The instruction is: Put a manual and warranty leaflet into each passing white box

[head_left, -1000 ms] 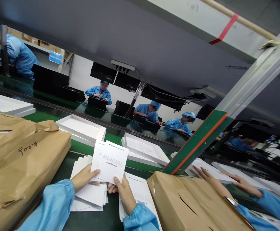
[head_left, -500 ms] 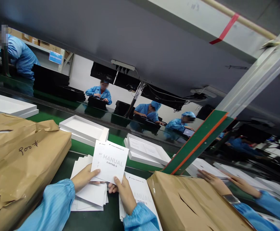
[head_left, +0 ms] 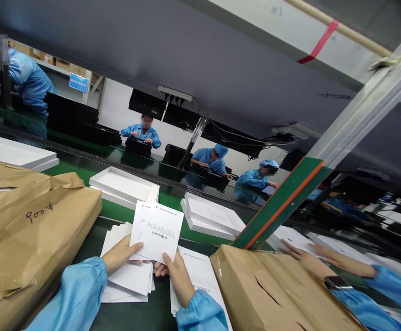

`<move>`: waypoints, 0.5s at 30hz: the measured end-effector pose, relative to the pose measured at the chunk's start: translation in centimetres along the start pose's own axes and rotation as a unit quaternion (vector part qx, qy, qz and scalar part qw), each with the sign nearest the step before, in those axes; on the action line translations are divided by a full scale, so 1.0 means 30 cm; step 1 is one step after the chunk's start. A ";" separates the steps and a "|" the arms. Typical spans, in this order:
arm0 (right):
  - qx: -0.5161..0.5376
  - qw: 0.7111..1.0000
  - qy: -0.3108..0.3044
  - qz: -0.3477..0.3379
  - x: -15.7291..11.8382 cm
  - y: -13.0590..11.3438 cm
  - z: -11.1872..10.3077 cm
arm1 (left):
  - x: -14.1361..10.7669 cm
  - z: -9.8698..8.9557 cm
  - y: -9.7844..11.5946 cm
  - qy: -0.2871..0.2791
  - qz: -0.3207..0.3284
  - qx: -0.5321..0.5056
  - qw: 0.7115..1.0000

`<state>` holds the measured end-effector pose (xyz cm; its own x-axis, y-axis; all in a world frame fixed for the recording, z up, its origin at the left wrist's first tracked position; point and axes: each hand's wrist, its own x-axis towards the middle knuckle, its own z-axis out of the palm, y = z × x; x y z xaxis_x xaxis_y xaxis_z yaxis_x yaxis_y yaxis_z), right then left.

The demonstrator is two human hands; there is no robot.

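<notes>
Between my two hands is a white manual (head_left: 162, 232) with "MANUAL" and "HYTAB" printed on it. It overlaps another white printed sheet or booklet (head_left: 139, 225) on its left. My left hand (head_left: 122, 253) pinches the left one near its lower edge, thumb on top. My right hand (head_left: 177, 276) grips the manual at its lower right, thumb on the front. Under my left hand lies a loose pile of white booklets (head_left: 131, 282). Beneath and beside my right wrist is a stack of manuals (head_left: 200, 266).
Brown paper packages flank me, one at left (head_left: 42, 230) and one at right (head_left: 255, 280). White open boxes (head_left: 126, 186) line the green conveyor (head_left: 169, 209) ahead. A post (head_left: 283, 202) slants at right. A co-worker's hands (head_left: 307, 262) touch a white box at far right.
My hands and the manuals stay nearly still. The white boxes on the conveyor have shifted slightly right. The co-worker's hands at right have moved a little.
</notes>
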<state>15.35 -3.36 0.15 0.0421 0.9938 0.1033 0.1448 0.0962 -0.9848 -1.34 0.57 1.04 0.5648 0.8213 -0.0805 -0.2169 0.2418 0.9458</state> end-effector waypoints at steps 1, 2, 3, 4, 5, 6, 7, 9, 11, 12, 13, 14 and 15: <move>0.000 1.000 0.000 0.001 0.000 -0.001 0.000 | 0.000 0.001 0.001 0.001 0.000 0.000 1.000; 0.000 1.000 0.000 0.002 -0.001 -0.001 0.000 | 0.001 0.002 0.001 0.002 -0.001 0.002 1.000; -0.001 1.000 0.000 0.002 -0.002 -0.001 0.000 | 0.002 0.003 0.001 0.004 -0.001 0.008 1.000; -0.003 1.000 0.002 0.000 -0.002 -0.001 0.000 | 0.002 0.005 -0.001 0.008 0.000 0.024 1.000; -0.006 1.000 0.008 -0.003 -0.002 -0.001 0.000 | 0.004 0.007 -0.003 0.017 0.005 0.049 0.999; -0.011 1.000 0.016 -0.008 -0.003 0.000 0.001 | 0.005 0.010 -0.007 0.027 0.012 0.082 0.996; -0.016 0.999 0.026 -0.013 -0.002 0.001 0.001 | 0.007 0.013 -0.012 0.040 0.022 0.117 0.992; -0.024 0.998 0.048 -0.022 0.000 0.002 0.003 | 0.012 0.018 -0.020 0.072 0.054 0.176 0.980; -0.025 0.997 0.064 -0.026 0.002 0.005 0.005 | 0.017 0.020 -0.025 0.109 0.089 0.197 0.970; -0.024 0.997 0.070 -0.027 0.003 0.006 0.004 | 0.019 0.019 -0.024 0.131 0.104 0.196 0.966; -0.021 0.996 0.077 -0.028 0.004 0.007 0.003 | 0.020 0.017 -0.022 0.157 0.117 0.189 0.962; -0.016 0.996 0.084 -0.029 0.004 0.008 0.000 | 0.021 0.013 -0.019 0.185 0.129 0.178 0.958; -0.011 0.995 0.090 -0.030 0.004 0.007 -0.005 | 0.020 0.006 -0.013 0.213 0.140 0.164 0.953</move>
<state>15.54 -3.23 -0.03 0.2099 0.9598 0.1862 0.1733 0.1510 -0.9732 -0.77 0.87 0.67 0.1309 0.9820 0.1358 -0.0124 -0.1354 0.9907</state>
